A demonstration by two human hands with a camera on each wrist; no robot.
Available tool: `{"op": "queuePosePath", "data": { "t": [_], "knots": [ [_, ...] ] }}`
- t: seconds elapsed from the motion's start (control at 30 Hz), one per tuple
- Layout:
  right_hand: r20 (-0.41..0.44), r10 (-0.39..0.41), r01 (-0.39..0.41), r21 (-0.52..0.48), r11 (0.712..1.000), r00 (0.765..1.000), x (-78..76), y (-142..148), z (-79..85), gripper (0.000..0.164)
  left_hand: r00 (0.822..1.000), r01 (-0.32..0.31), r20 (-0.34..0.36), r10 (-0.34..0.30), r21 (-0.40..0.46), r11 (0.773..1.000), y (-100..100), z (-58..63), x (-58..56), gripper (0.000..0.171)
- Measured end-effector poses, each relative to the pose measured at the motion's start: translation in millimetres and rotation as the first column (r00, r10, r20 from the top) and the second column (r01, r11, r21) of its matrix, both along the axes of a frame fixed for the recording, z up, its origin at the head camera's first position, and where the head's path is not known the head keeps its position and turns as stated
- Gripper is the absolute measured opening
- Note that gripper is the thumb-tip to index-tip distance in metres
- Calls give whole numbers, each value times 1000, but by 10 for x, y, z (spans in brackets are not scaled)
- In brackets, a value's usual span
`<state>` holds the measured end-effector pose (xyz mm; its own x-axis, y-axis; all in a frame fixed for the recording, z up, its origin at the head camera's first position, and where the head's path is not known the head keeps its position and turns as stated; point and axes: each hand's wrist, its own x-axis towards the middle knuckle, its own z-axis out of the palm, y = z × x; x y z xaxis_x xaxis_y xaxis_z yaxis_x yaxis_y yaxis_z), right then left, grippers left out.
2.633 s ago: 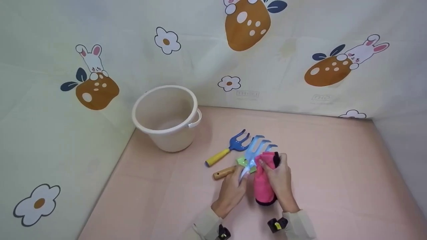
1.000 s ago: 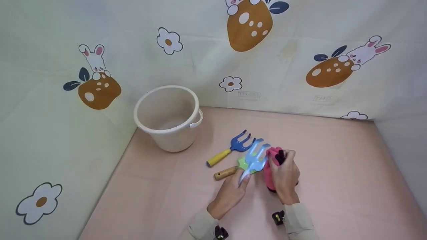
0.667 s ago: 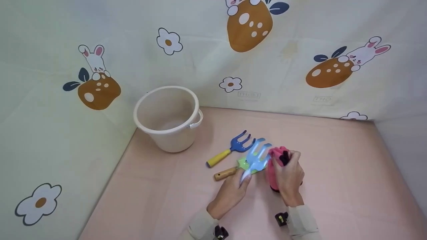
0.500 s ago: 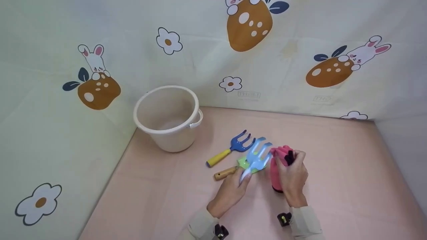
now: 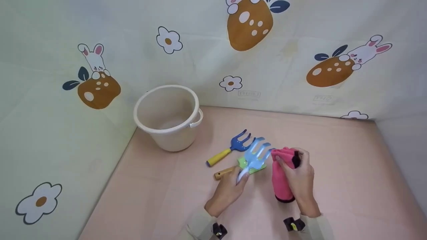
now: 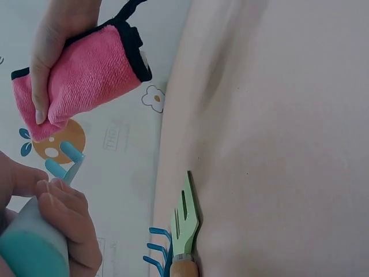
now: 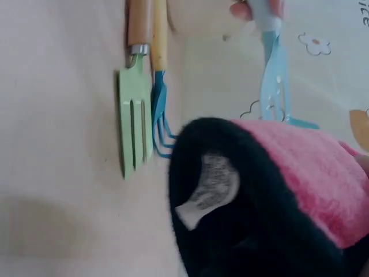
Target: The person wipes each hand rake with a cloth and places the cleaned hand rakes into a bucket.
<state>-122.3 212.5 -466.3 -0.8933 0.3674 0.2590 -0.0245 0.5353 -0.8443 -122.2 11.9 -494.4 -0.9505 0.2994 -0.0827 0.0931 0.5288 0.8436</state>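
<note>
My left hand (image 5: 230, 190) grips a light blue hand rake (image 5: 255, 160) by its pale handle, tines pointing up and away. In the left wrist view the fingers wrap round that handle, which has a teal end (image 6: 34, 254). My right hand (image 5: 302, 176) pinches a pink cloth (image 5: 281, 181) with black edging near its top, and the rest hangs down. Its upper corner sits right by the rake's tines in the head view. The right wrist view shows the cloth's dark inner side with a white tag (image 7: 212, 190).
Under the rake lies a light green hand fork (image 7: 135, 115) with a wooden handle (image 5: 223, 174). Beside it is a blue hand fork (image 5: 238, 143) with a yellow handle. A cream bucket (image 5: 173, 140) stands at the back left, near the printed curtain walls.
My right hand has moved right with the pink cloth, away from the rake's head, and has turned so the cloth hangs in fuller view. The left hand keeps its grip, shifting slightly.
</note>
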Motion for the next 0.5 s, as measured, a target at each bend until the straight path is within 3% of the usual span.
{"op": "queuePosePath", "data": {
  "t": [0.13,0.23,0.37,0.5],
  "knots": [
    [49,113,-116,67,991,992,54,-81,37,52,1000,-12,-3,12,-22,1000,19,22,20,28],
    [27,171,-173,190,966,985,89,-156,37,51,1000,-13,-6,12,-31,999,26,42,35,29],
    [-48,207,-175,378,909,977,111,-245,0,51,1000,-3,25,4,-29,1000,30,66,43,31],
    [-104,234,-160,465,870,967,106,-307,-48,46,1000,3,29,-2,-36,999,37,74,44,32]
  ]
}}
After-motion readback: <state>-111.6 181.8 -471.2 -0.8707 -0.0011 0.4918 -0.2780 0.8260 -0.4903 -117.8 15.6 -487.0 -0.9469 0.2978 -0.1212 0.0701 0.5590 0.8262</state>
